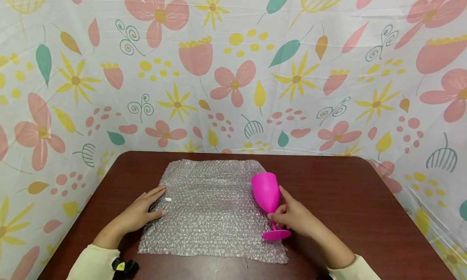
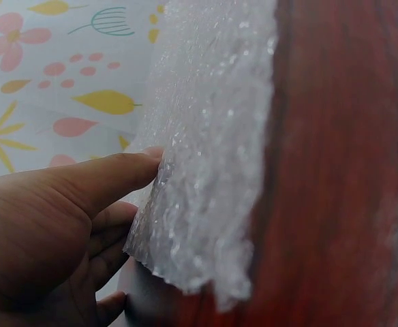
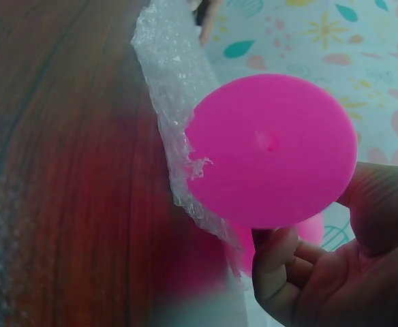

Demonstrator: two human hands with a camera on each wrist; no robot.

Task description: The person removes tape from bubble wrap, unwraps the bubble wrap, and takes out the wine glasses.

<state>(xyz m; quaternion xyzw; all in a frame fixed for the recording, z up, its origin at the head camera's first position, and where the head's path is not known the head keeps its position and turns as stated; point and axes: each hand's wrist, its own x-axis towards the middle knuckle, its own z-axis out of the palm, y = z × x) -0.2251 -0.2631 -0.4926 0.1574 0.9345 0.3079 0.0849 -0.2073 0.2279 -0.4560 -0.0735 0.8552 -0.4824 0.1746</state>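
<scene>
A bright pink plastic wine goblet point(image 1: 265, 190) leans over the right edge of a sheet of bubble wrap point(image 1: 211, 215). My right hand point(image 1: 295, 217) grips it near the stem, thumb in front and index finger along the bowl. In the right wrist view the round foot point(image 3: 274, 150) of the goblet faces the camera and hides much of the bowl. At the sheet's left edge my left hand point(image 1: 140, 211) rests with its fingers extended and spread. The left wrist view shows that hand point(image 2: 56, 225) touching the border of the bubble wrap point(image 2: 206, 170).
The sheet lies flat on a dark reddish-brown wooden table point(image 1: 328, 182). Behind the table and at its sides hangs a white cloth point(image 1: 233, 121) printed with flowers and leaves. A small white mark point(image 1: 168, 199) shows on the wrap near the left hand.
</scene>
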